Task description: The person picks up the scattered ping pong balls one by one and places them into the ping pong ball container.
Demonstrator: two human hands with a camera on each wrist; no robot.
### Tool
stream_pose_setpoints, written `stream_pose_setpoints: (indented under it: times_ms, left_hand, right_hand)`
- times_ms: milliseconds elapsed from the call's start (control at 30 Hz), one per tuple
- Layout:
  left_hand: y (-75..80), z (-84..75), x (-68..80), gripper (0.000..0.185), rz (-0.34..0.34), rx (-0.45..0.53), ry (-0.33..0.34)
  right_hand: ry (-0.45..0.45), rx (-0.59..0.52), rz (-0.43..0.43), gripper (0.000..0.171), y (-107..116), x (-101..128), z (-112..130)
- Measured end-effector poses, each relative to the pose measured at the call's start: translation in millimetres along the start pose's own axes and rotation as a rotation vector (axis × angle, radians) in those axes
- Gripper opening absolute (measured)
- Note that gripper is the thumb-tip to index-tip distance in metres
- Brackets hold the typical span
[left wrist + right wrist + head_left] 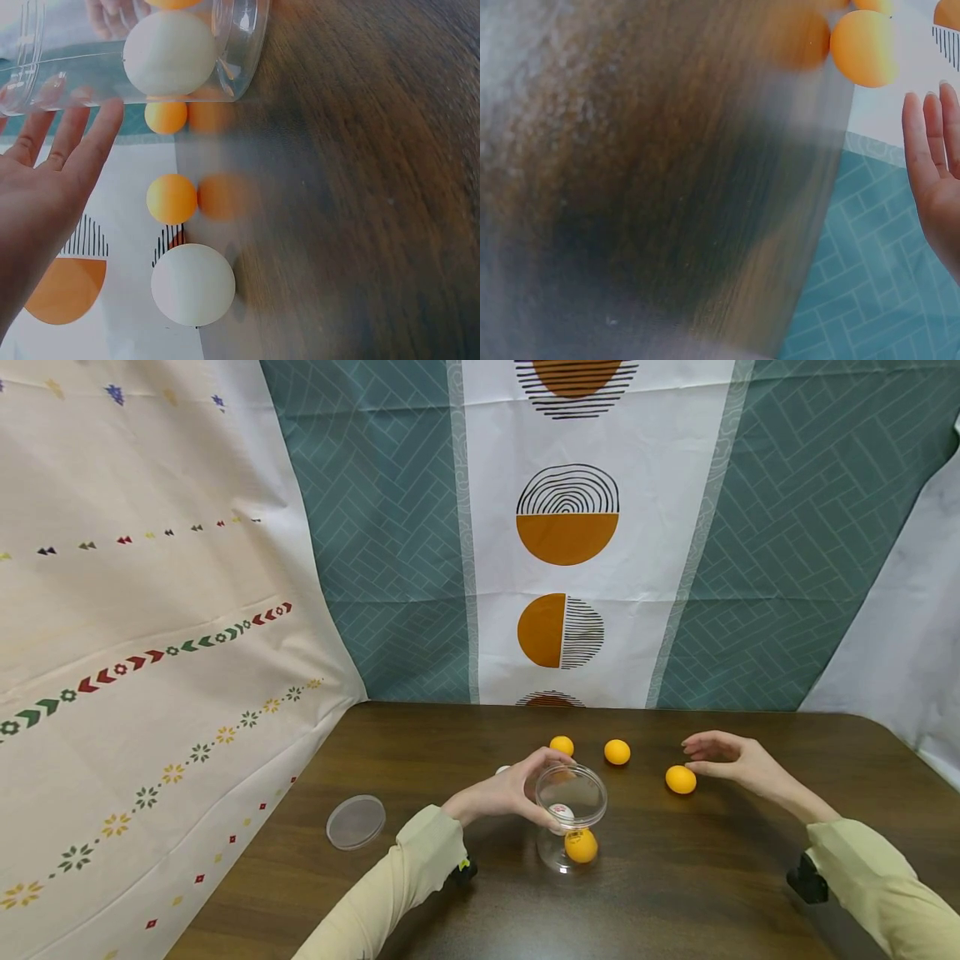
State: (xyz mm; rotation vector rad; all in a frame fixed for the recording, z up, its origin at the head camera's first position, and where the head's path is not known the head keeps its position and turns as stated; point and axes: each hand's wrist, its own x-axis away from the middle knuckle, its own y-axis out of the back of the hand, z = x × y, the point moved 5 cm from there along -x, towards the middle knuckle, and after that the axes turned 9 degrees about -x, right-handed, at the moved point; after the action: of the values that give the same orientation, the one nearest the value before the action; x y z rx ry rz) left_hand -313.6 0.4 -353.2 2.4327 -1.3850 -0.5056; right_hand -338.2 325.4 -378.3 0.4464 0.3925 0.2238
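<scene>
A clear plastic jar (551, 856) stands upright on the table, with my left hand (521, 789) gripping it round the side just below the rim. Inside it are an orange ball (581, 846) and a white ball (171, 54). My right hand (723, 762) hovers with fingers spread at the right side of another orange ball (681, 779), holding nothing. In the right wrist view, the fingers (913, 139) look straight and apart from the nearest orange ball (864, 49).
Two more orange balls, one behind the jar (562, 745) and one to its right (617, 752), lie farther back. A white ball (193, 285) rests beyond my left hand. The round clear lid (356, 822) lies at the left of the brown table (675, 877). Patterned cloth (375, 568) hangs behind.
</scene>
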Motion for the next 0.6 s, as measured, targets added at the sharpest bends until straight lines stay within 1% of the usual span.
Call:
stream_pose_setpoints:
  times_ms: [200,400,600]
  left_hand:
    - [-0.1,-0.6,-0.1,0.069,0.001,0.003,-0.005]
    - [-0.2,-0.6,0.2,0.069,0.001,-0.006,0.009]
    - [-0.2,-1.7,0.2,0.069,0.004,-0.013,0.014]
  right_hand:
    - [-0.003,0.004,0.001,0.038,0.3,0.7,-1.2]
    - [-0.019,0.011,0.006,0.038,-0.1,1.6,-2.5]
    - [-0.012,-0.011,0.012,0.037,-1.6,1.8,-2.6]
